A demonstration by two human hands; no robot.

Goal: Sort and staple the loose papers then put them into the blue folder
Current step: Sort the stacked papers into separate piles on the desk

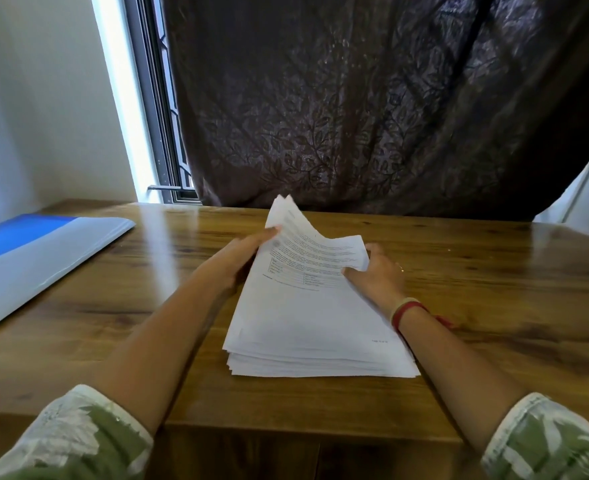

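The left hand point(248, 254) and right hand point(376, 271) are pinching the lifted far ends of the top sheets of the papers point(313, 323), piled mid-table right of the folder point(43, 251), and uneven pulling is probably risking creases or a sliding pile.

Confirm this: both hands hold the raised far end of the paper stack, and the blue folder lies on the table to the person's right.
Wrong side. The head view shows the blue folder lying on the table to the person's left. The rest holds: the left hand and right hand hold the raised far end of the paper stack.
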